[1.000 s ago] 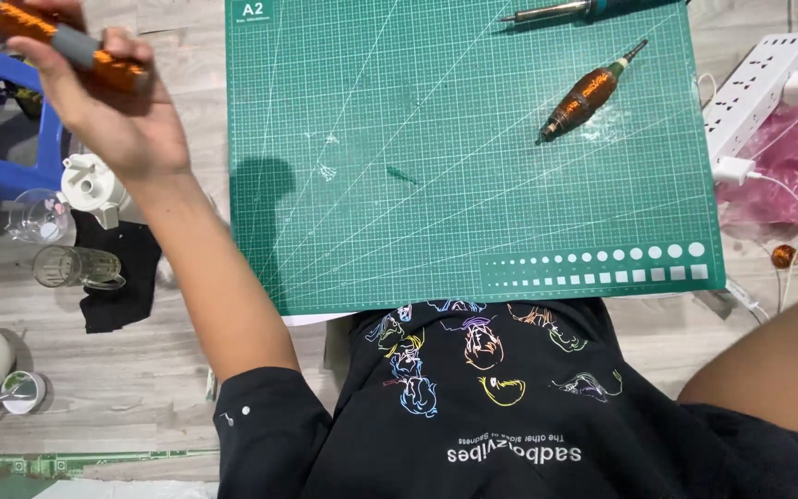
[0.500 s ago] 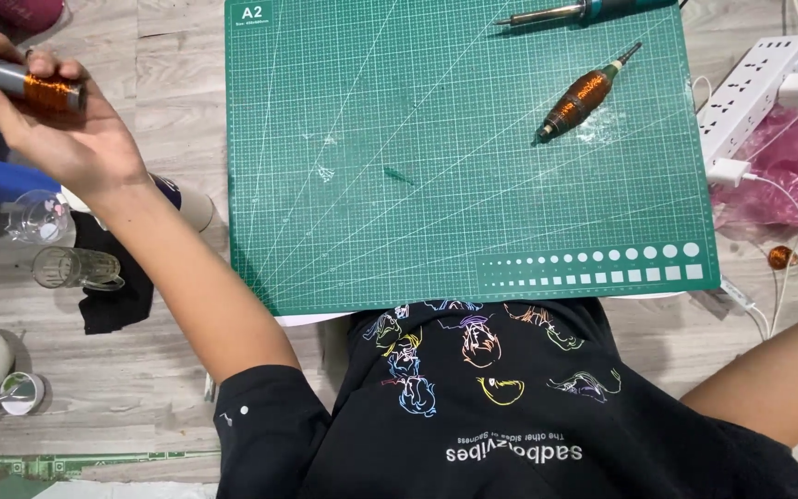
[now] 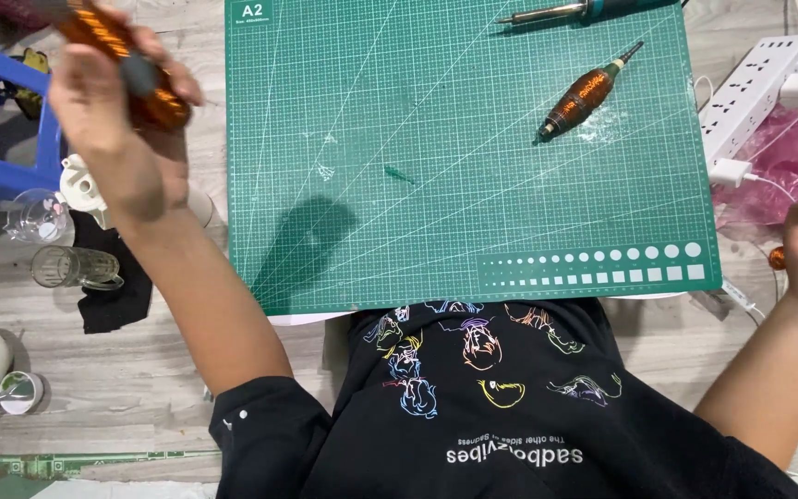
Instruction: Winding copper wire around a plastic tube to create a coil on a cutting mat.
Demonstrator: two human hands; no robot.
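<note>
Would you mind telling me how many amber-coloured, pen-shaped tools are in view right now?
2. One amber tool lies on the green cutting mat, upper right. The other amber tool is gripped in the left hand, raised left of the mat. Others may be hidden outside the frame.

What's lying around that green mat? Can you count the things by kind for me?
Amber-brown handled tools: 2, one on the cutting mat at, one held in the left hand at
Soldering irons: 1
Clear glass cups: 2
White power strips: 1
Pink plastic bags: 1
Total: 7
</note>
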